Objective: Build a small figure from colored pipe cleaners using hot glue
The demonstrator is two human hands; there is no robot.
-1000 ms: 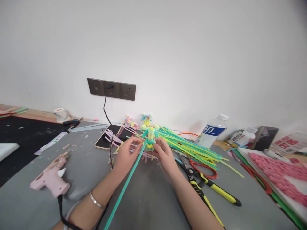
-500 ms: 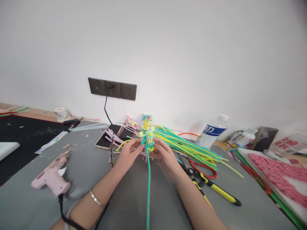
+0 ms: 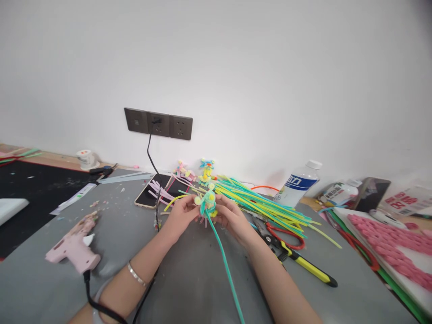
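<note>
Between both hands, just above the grey mat, is a small pipe-cleaner figure (image 3: 209,201) in teal and yellow with pale round knobs on top. My left hand (image 3: 185,213) pinches its left side. From the other side, my right hand (image 3: 231,214) grips it, with the fingers partly hidden behind it. A long teal pipe cleaner (image 3: 224,258) trails from the figure down toward me and to the right. Behind it, near the wall, sit a blue and yellow figure (image 3: 207,169) and a pink figure (image 3: 184,171).
Teal and yellow pipe cleaners (image 3: 266,204) lie right of my hands, beside red-handled scissors (image 3: 286,240) and yellow-black pliers (image 3: 312,267). A pink glue gun (image 3: 74,247) with a black cord rests at left. A phone (image 3: 150,193) and a white bottle (image 3: 299,183) stand farther back.
The figure has turned and tipped in my hands. Its trailing teal pipe cleaner, which hung straight down, now slants to the lower right. Both hands stay around the figure.
</note>
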